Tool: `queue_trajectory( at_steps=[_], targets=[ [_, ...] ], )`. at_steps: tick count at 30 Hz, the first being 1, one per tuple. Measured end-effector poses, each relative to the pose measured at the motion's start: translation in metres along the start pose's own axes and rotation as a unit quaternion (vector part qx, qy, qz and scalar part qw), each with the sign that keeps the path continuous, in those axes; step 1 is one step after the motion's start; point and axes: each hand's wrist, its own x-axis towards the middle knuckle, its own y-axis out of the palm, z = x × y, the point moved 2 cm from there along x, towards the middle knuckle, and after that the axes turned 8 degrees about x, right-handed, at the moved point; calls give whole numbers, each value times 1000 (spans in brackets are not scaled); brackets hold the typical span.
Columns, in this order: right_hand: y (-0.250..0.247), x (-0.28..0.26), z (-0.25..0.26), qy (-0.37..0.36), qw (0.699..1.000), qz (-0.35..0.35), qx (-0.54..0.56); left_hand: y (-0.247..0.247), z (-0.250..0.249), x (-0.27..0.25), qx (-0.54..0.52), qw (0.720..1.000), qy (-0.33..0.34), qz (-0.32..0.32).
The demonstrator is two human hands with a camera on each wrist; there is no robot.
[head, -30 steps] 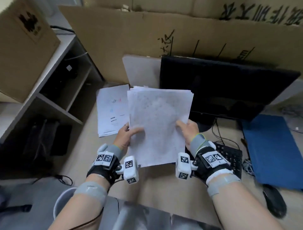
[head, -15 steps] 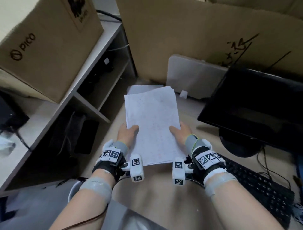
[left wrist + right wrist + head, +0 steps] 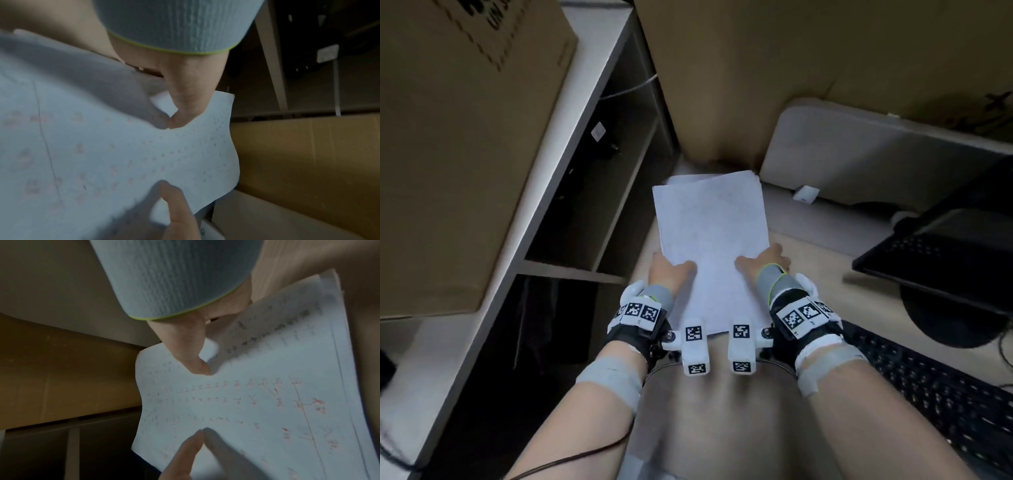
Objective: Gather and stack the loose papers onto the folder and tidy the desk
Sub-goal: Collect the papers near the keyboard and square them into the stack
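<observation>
Hands grip one stack of papers [image 3: 710, 246] at its near end, in the centre of the head view. The left hand [image 3: 669, 272] pinches the stack's left edge, thumb on top and fingers [image 3: 179, 211] under the sheets; the right hand [image 3: 763, 263] pinches the right edge the same way, thumb above and a finger [image 3: 185, 456] beneath. The top sheet bears rows of small red and dark marks, too blurred to read. The stack's far end reaches toward the upper middle of the frame, and at that end the edges of further sheets show slightly askew under the top one; whether they belong to the held stack or lie on the desk [image 3: 825, 267] I cannot tell.

Left of the papers stands a dark open shelf unit [image 3: 599, 192] with a large cardboard box [image 3: 458, 144] on top in the upper left. Brown cardboard [image 3: 739, 75] walls off the top of the frame right behind the stack. To the upper right lies a pale grey rounded panel [image 3: 859, 161], with a small white tag [image 3: 805, 194] at its foot. A black monitor [image 3: 945, 253] fills the right edge and a black keyboard [image 3: 941, 394] sits in the lower right.
</observation>
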Motion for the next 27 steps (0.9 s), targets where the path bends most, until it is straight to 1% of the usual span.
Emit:
queue_trajectory(
  at_steps=[1, 3, 5, 6, 8, 9, 11, 14, 17, 18, 20, 22, 25, 27],
  targets=[
    [1, -2, 0, 10, 999, 6, 44, 1, 1, -1, -23, 1000, -11, 7],
    [1, -5, -7, 29, 993, 5, 118, 3, 6, -3, -28, 999, -27, 10],
    [-7, -11, -20, 39, 987, 23, 154, 3, 14, -8, -31, 998, -48, 20],
    [-9, -14, -27, 23, 986, 38, 163, 3, 18, -8, -45, 998, -48, 22],
    [-21, -23, -39, -38, 982, 80, 166, 6, 23, -12, -75, 996, -40, 23],
    [-28, -29, -42, -56, 981, 103, 156, 7, 24, -18, -91, 995, -39, 24],
    [-42, -43, -48, -65, 980, 130, 139, 11, 21, -32, -132, 990, -34, 25],
    [-65, -60, -61, -59, 980, 139, 130, 24, 26, -58, -241, 967, -52, 59],
    [-101, -78, -90, -59, 983, 135, 113, 53, 42, -83, -240, 966, -54, 82],
    [-114, -83, -103, -76, 983, 125, 109, 59, 43, -99, -240, 966, -51, 87],
    [-126, -83, -120, -101, 983, 120, 91, 65, 43, -120, -234, 968, -36, 80],
    [-152, -89, -148, -141, 980, 101, 97, 83, 40, -155, -235, 971, 7, 43],
    [-209, -107, -199, -189, 966, 36, 174, 128, 31, -221, -269, 958, 94, -15],
    [-232, -116, -212, -219, 949, -7, 227, 141, 17, -246, -275, 949, 154, -28]
  ],
)
